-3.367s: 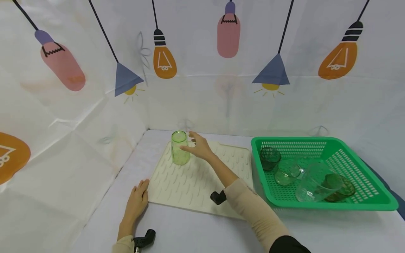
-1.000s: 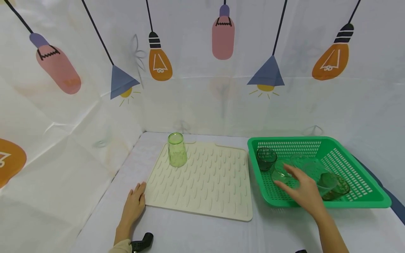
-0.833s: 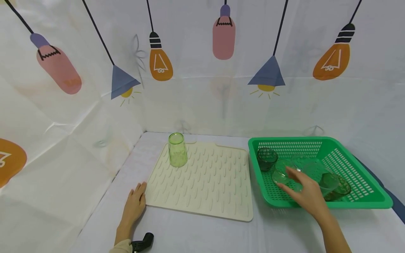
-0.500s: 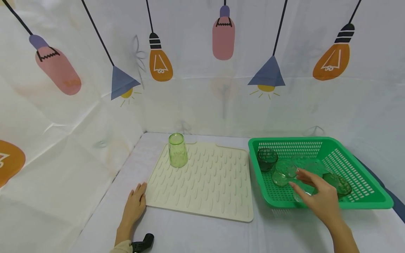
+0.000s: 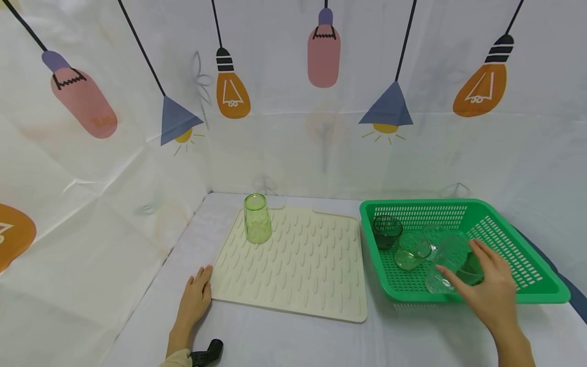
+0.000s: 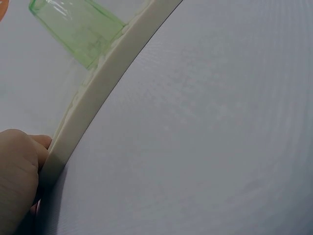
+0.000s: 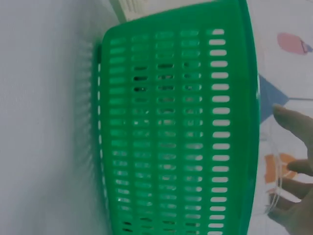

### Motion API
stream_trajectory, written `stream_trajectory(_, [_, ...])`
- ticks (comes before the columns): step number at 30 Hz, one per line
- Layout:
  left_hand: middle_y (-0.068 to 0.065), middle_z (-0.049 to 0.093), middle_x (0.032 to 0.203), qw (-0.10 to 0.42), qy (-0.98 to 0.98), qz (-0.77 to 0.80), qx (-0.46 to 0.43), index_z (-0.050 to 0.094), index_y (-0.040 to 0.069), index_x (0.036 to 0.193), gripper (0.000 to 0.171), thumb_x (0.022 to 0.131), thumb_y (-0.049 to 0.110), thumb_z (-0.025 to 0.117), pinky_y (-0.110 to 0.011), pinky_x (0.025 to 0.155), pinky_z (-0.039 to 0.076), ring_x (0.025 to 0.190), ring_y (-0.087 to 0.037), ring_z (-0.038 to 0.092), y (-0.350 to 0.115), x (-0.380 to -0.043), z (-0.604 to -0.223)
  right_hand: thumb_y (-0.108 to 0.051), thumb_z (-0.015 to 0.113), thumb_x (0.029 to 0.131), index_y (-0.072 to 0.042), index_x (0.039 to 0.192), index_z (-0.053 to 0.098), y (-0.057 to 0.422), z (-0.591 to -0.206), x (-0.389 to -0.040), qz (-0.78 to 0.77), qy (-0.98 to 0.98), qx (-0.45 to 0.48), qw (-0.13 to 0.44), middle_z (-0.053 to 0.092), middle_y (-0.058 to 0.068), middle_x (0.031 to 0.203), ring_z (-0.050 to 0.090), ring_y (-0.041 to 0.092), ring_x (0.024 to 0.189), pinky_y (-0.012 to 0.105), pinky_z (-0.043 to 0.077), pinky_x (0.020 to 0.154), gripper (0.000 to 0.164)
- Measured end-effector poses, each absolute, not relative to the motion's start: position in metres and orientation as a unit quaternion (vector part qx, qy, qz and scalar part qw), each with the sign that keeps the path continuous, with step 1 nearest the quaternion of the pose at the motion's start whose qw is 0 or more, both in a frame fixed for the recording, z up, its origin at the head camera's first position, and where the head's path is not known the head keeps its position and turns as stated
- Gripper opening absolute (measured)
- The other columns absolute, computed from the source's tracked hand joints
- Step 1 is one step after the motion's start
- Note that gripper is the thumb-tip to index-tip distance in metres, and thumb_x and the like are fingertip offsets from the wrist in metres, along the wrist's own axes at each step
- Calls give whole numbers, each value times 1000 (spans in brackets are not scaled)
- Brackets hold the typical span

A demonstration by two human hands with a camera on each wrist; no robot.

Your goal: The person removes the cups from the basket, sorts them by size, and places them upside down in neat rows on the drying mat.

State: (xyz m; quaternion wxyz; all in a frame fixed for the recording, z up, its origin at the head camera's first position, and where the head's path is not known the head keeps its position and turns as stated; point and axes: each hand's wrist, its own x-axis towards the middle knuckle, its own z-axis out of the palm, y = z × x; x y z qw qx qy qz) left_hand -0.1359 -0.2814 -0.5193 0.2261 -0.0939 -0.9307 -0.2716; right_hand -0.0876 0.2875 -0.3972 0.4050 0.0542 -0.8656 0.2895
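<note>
My right hand (image 5: 492,290) is over the front right of the green basket (image 5: 458,203), thumb and fingers spread wide. Its fingertips are right at the rim of a large clear glass (image 5: 437,280) tilted in the basket; the rim of this glass (image 7: 274,196) also shows by the fingers in the right wrist view. Behind the hand, a dark green glass (image 5: 470,270) is partly hidden. My left hand (image 5: 194,298) rests flat on the table, fingertips at the near left edge of the cream ridged mat (image 5: 298,270). A light green glass (image 5: 258,219) stands at the mat's back left.
Farther left in the basket lie a dark grey glass (image 5: 387,232), a light green short glass (image 5: 408,252) and a clear glass (image 5: 435,237). A patterned white cloth (image 5: 293,153) hangs behind the table (image 5: 275,336).
My right hand left the light green glass on the mat and crossed to the basket. It then moved right there, from the short green glass to the large clear one. The left hand stayed put.
</note>
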Motion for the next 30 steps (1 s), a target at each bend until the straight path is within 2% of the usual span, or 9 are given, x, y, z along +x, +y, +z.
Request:
stream_trajectory(2, [-33,54,121,226,-931,-271,-93,52,-19,120,37,84,-12,49,-66,95,29,116,-52,47,-282,-136,-519,-56,75,71,16,127,47,291,-399,-87,277,-887,35,367,44,40,128,36,57,120,63,25,106,96])
stream_trajectory(3, [-33,54,122,226,-931,-271,-93,52,-19,120,37,84,-12,49,-66,95,29,116,-52,47,-282,-136,-519,-53,77,70,17,129,44,293,-400,-87,273,-894,28,354,42,41,128,35,58,120,67,23,103,97])
stream_trajectory(9, [-33,54,122,227,-931,-268,-94,52,-19,120,37,84,-12,49,-65,95,30,115,-52,47,-282,-136,-520,-54,75,71,20,130,40,298,-403,-90,265,-903,7,338,39,41,130,31,57,124,66,20,105,100])
stream_trajectory(14, [-33,54,122,225,-931,-270,-95,52,-19,120,37,84,-12,49,-65,95,29,116,-52,47,-281,-136,-520,-43,76,76,18,136,30,300,-407,-90,268,-922,-43,276,32,42,134,28,57,124,71,25,97,97])
stream_trajectory(18, [-33,53,123,220,-932,-271,-93,51,-19,121,37,85,-11,49,-65,96,29,117,-52,46,-282,-135,-518,-35,78,74,16,141,19,304,-410,-89,280,-928,-87,229,38,43,124,43,56,106,68,40,77,103])
stream_trajectory(21, [-33,53,123,219,-932,-274,-92,51,-19,121,37,85,-11,49,-65,96,29,117,-52,46,-282,-135,-518,-34,80,73,17,140,16,307,-410,-91,281,-932,-88,213,45,41,114,53,52,85,60,45,63,106])
stream_trajectory(23, [-33,53,123,217,-932,-275,-90,51,-19,121,37,86,-11,49,-65,96,29,117,-52,46,-282,-135,-518,-34,80,73,18,139,16,310,-410,-92,280,-936,-78,197,45,42,113,56,51,78,59,47,59,106])
stream_trajectory(26, [-33,53,123,215,-933,-275,-88,51,-18,121,36,86,-10,48,-65,97,28,117,-52,45,-283,-135,-519,-36,78,76,20,138,17,314,-407,-95,284,-942,-64,169,46,43,113,57,52,79,59,47,59,103])
stream_trajectory(30, [-33,53,123,213,-933,-276,-86,51,-18,121,36,86,-10,48,-65,97,28,118,-52,45,-283,-136,-519,-41,74,78,18,141,6,317,-403,-98,292,-946,-77,121,43,46,119,51,58,95,64,45,68,110])
